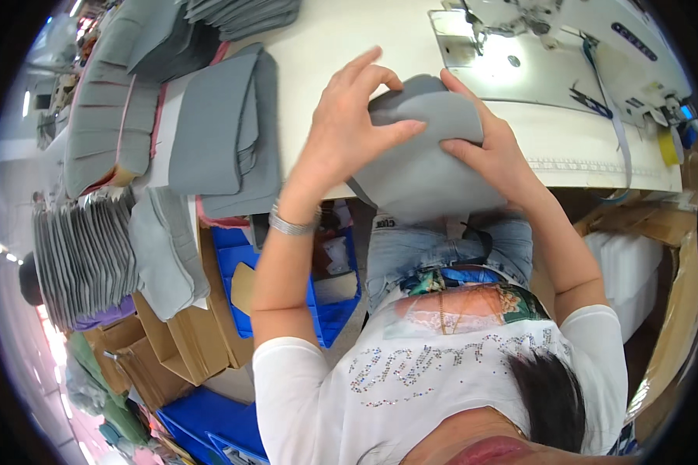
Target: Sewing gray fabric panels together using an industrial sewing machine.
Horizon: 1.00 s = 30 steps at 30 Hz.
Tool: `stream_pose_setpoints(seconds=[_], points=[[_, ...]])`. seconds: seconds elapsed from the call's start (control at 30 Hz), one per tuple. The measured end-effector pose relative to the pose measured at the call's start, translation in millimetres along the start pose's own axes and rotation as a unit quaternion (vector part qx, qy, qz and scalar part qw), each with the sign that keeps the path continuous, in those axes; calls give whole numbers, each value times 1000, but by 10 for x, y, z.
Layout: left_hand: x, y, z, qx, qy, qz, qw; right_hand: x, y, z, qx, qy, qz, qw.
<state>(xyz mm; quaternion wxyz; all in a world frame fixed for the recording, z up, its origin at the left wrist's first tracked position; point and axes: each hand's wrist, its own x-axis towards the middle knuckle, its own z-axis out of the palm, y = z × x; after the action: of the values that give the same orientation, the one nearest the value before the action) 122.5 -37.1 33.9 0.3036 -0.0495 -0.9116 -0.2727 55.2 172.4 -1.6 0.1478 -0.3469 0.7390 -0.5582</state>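
Observation:
Two curved grey fabric pieces (434, 167), one lapped over the other, hang over the table's front edge above my lap. My right hand (488, 143) pinches their right side, with the thumb on the front face and the fingers behind. At their upper left is my left hand (357, 116), its fingers apart and bent. The left thumb lies over the front face and the index fingertip is close to the dark top edge. The lower part of the pieces is blurred.
A sewing machine (597, 35) stands at the back right, with dark thread snips (591, 101) by it. Folded grey pieces (209, 132) lie on the table's left. More grey pieces (81, 263) are stacked farther left, near cardboard boxes (182, 341) and a blue bin (341, 310).

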Motion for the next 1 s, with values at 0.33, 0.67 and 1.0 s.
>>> stream_pose_setpoints(seconds=[0.33, 0.67, 1.0], points=[[346, 298, 165, -267, -219, -199, 917, -150, 117, -217, 36, 8, 37, 999], [373, 339, 197, -266, -192, -209, 921, -177, 90, -309, 89, 11, 99, 991], [289, 313, 146, -310, -173, -229, 907, -187, 48, -258, 78, 19, 96, 992]])
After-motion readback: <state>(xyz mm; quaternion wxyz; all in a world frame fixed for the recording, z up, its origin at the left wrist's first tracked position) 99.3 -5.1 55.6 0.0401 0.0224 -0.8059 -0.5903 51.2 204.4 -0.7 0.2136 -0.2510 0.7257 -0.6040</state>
